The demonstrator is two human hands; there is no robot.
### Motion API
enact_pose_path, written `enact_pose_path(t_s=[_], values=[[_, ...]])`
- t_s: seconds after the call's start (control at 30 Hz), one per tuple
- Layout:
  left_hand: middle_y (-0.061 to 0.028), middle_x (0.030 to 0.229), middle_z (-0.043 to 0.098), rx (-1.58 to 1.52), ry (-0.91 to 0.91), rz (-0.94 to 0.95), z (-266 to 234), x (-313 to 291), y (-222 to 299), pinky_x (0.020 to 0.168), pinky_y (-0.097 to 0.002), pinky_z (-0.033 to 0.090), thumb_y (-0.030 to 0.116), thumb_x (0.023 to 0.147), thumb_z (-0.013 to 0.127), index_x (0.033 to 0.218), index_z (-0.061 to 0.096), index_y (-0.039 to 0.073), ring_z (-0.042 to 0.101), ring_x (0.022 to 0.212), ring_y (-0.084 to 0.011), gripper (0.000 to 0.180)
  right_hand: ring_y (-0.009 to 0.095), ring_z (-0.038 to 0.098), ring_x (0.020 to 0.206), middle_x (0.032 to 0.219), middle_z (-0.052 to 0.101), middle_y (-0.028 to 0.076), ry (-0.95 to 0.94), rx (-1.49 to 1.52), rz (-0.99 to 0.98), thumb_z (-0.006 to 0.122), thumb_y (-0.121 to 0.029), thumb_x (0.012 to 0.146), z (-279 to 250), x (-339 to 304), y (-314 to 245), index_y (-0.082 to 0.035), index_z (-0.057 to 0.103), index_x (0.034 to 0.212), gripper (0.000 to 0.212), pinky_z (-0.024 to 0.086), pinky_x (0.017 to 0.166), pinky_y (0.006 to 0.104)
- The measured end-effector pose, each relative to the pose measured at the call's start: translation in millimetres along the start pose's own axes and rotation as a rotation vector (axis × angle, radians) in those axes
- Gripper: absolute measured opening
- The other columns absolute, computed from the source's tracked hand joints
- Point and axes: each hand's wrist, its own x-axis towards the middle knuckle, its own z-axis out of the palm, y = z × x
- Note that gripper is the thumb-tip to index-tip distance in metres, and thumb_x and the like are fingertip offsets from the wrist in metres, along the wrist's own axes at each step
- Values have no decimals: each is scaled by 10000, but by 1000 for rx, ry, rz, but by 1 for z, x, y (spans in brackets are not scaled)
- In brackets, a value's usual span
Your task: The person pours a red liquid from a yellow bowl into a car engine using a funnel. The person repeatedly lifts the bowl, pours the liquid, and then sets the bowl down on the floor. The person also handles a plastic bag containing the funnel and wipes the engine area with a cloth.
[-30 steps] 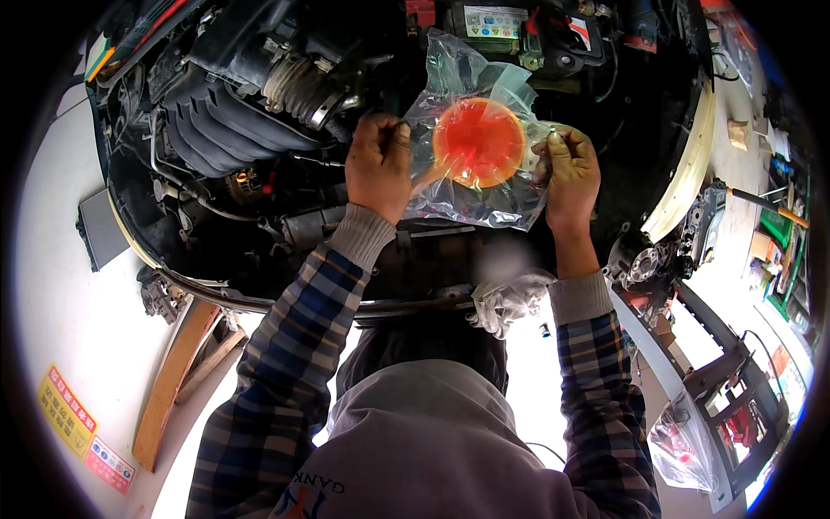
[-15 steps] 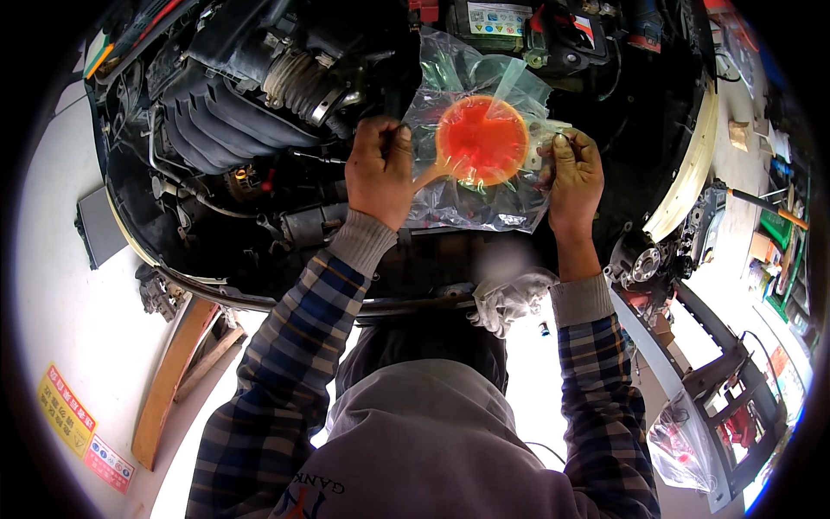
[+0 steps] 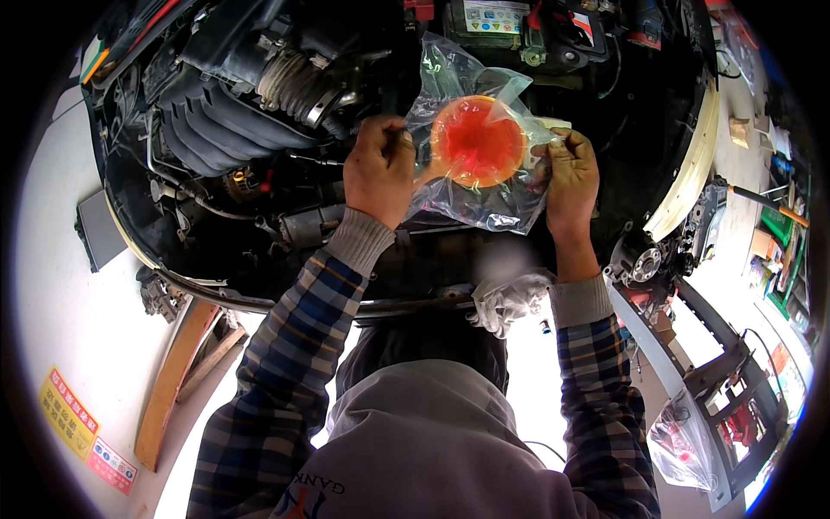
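Observation:
Over the engine bay I hold up a clear plastic bag with a round orange-red plastic piece inside, which looks like a funnel. A paler stem or handle runs from its round rim down toward my left hand. That hand is closed, thumb and fingers pinching the bag's left side. My right hand pinches the opposite side, fingers closed on the film. The wrinkled film covers the funnel and reflects light. Whether my left fingers also grip the stem through the film, I cannot tell.
Ribbed black intake manifold and a corrugated air hose lie to the left. A battery sits at the far side. A whitish cloth hangs on the front edge. At right stand a metal frame and another plastic bag.
The bag and funnel have shifted slightly left, and the film has folded differently around the funnel. My right hand has moved a little left; both hands keep their pinch.

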Motion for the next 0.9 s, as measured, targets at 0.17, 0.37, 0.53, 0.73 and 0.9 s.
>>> enact_pose_path(t_s=[0.17, 0.37, 0.53, 0.73, 0.9], values=[[-42, 712, 603, 30, -48, -13, 1, 1, -1, 591, -273, 481, 68, 892, 605, 998, 625, 8, 566, 609, -107, 124, 44, 520, 547, 860, 660, 62, -28, 10, -33, 476, -106, 1034, 0, 1, 3, 1, 527, 1130, 153, 459, 484, 201], [-51, 708, 639, 72, -79, -31, 1, 7, -2, 600, -287, 500, 84, 861, 630, 957, 634, 21, 608, 608, -133, 114, 52, 518, 552, 844, 645, 63, -35, 38, -32, 463, -72, 1025, -2, 3, 11, 26, 530, 1145, 168, 453, 490, 206], [-60, 722, 659, 99, -70, -4, 2, 9, -8, 610, -292, 516, 88, 836, 648, 924, 627, 26, 642, 630, -156, 110, 55, 513, 557, 835, 629, 54, -16, 12, -44, 464, -58, 1019, -1, 4, 12, 33, 541, 1140, 170, 447, 496, 207], [-64, 745, 671, 64, -89, -27, 3, 9, -11, 623, -298, 526, 97, 831, 657, 921, 623, 28, 660, 653, -168, 119, 61, 516, 558, 830, 610, 52, -14, 29, -35, 465, -57, 1018, 0, 4, 11, 34, 547, 1138, 172, 449, 501, 211], [-70, 765, 674, 68, -102, -28, 2, 10, -11, 628, -300, 526, 103, 832, 660, 921, 623, 28, 659, 663, -171, 123, 64, 518, 554, 825, 605, 52, 0, 33, -30, 467, -55, 1016, 2, 4, 11, 36, 551, 1139, 174, 447, 499, 213]])
